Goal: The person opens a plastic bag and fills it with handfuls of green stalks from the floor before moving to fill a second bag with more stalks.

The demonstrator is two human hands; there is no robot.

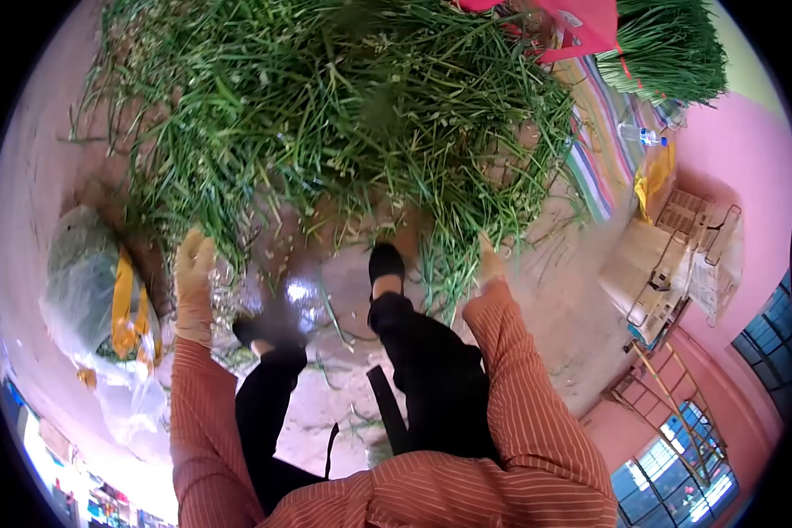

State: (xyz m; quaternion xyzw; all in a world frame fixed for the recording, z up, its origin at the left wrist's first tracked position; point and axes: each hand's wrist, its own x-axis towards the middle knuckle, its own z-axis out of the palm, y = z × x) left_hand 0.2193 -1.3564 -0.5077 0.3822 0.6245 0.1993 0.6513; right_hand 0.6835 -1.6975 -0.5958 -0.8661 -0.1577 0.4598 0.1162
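A broad, loose heap of cut green stalks and leaves (343,114) covers the floor in front of me. My left hand (194,273), in a cream glove, is at the heap's lower left edge with its fingers stretched out and nothing in them. On the other side my right hand (491,264), also gloved, is beside a tongue of green stalks (449,260). It is seen nearly edge-on, so how its fingers are set cannot be made out.
A clear plastic bag of greens (88,282) with yellow tape stands at left. Upper right, a tied green bundle (664,53) and a bottle (642,135) are by a striped sheet (598,150). Cardboard (647,264) and a metal frame (669,387) stand at right.
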